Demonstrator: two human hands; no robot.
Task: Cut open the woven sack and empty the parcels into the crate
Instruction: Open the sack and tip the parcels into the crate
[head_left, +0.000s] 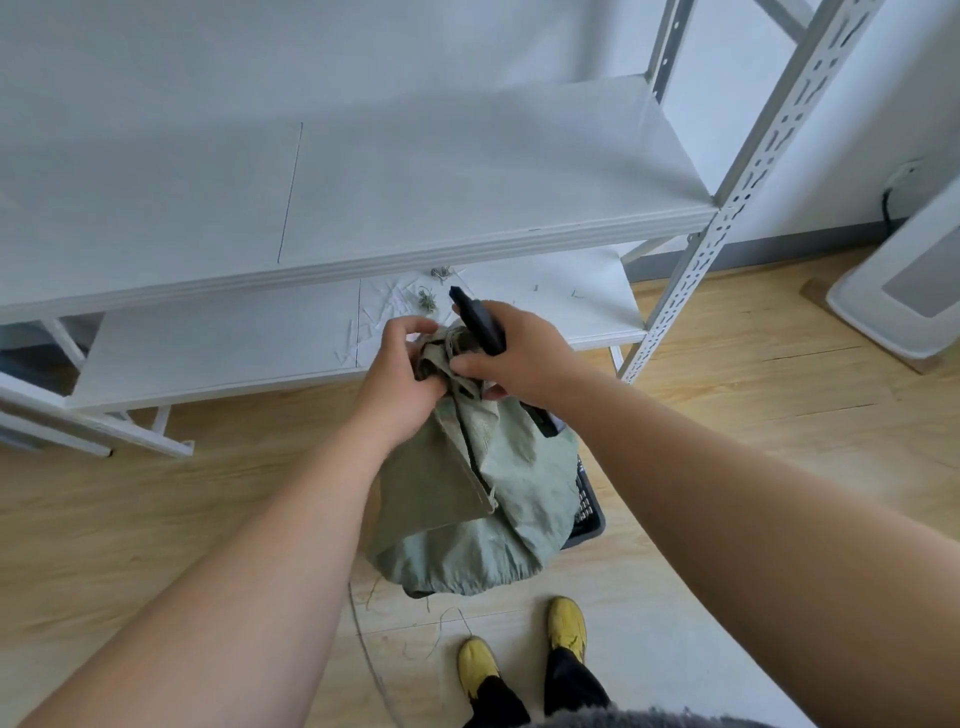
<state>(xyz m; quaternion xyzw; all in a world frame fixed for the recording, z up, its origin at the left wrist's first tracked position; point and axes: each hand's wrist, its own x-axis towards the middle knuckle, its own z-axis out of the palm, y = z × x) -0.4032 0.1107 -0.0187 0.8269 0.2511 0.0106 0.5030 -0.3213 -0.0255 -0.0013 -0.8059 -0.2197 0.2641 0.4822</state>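
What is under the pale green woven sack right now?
A dark plastic crate shows at the pale green woven sack's right side; the sack covers the rest of it. Both hands, left and right, grip the bunched neck. Parcels cannot be seen.

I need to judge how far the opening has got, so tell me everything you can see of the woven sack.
The woven sack is pale green, coarse woven fabric, creased and bulging, its contents hidden. It stands upright over a dark crate on the wooden floor, before the white shelf. Its neck is bunched at the top, where the left hand grips the gathered fabric and the right hand, holding a black cutter, pinches it too. A folded flap hangs down its front. Loose threads lie nearby.
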